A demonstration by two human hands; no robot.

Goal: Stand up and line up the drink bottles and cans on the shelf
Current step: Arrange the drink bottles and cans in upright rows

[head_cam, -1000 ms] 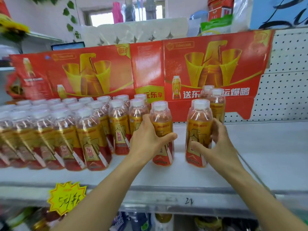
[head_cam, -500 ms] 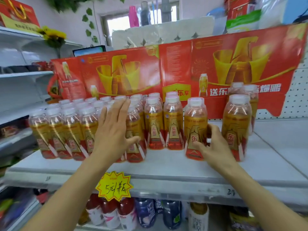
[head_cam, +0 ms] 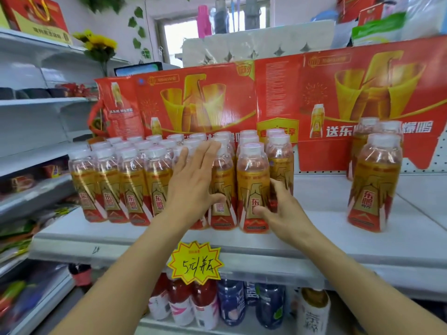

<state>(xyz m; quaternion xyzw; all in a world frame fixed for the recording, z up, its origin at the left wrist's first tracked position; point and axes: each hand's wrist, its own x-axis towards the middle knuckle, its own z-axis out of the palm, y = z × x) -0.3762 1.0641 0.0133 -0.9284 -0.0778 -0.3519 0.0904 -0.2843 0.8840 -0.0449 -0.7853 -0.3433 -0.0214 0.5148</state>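
From the head camera, the left hand (head_cam: 191, 187) lies flat, fingers straight, against the packed block of gold-and-red plastic drink bottles (head_cam: 121, 184) on the white metal shelf (head_cam: 314, 240). The right hand (head_cam: 283, 211) curls round the rightmost front bottle (head_cam: 252, 187), its grip clamped. Another small bottle cluster (head_cam: 373, 182) stands well apart, rightward.

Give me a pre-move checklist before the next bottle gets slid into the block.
1. Left hand bracing the main block, fingers flat: ok.
2. Right hand holding the end bottle low on its body: ok.
3. End bottle upright: ok.
4. End bottle flush with the front row: not ok, it stands slightly forward.
5. Stray bottles at right joined to the block: not ok, a wide gap of bare shelf remains.
6. Back rows straight: cannot tell.
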